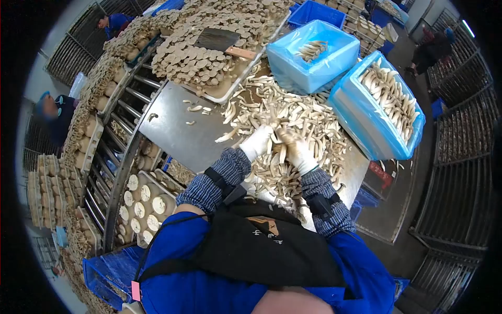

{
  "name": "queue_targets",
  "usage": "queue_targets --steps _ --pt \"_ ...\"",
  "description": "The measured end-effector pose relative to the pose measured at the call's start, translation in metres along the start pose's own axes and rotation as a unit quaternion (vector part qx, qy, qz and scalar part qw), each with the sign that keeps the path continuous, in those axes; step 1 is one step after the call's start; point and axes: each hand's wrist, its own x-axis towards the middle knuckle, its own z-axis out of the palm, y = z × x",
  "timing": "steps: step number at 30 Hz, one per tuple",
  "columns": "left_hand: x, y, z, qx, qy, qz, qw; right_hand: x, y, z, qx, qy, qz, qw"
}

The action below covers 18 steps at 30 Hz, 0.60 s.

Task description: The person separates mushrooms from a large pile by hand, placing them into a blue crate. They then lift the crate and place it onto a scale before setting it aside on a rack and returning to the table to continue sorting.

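A loose heap of pale, long-stemmed mushrooms (319, 120) covers much of the metal table in front of me. At the heap's near middle is my left hand (257, 142), in a white glove, its fingers closed on a mushroom. Close by on its right, my right hand (297, 150) wears a white glove with dirty fingertips. Its fingers curl around mushroom stems, slightly smeared by motion. The two hands almost meet. Beyond them stands a blue-lined crate (293, 73) with a small bunch of mushrooms inside. A second lined crate (355, 123), tilted, holds many laid lengthwise.
A broad-bladed knife (217, 38) with a wooden handle lies on a tray of clustered mushrooms (183, 65) at the back. Left of the metal table (172, 131) runs a roller conveyor (112, 157). Racks (460, 146) line the right. Other people are in the background.
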Motion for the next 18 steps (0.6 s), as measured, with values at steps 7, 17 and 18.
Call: queue_targets --steps 7,17,18 --pt "-0.006 -0.004 -0.008 -0.034 -0.020 -0.007 0.999 0.000 0.011 0.009 0.139 0.018 0.262 0.955" --pt "-0.018 0.049 0.049 0.183 0.111 -0.027 0.976 0.030 0.009 -0.016 0.275 0.179 0.435 0.838" --pt "-0.002 0.041 0.024 0.323 0.034 -0.032 0.945 0.032 0.002 -0.021 0.327 0.196 0.382 0.842"
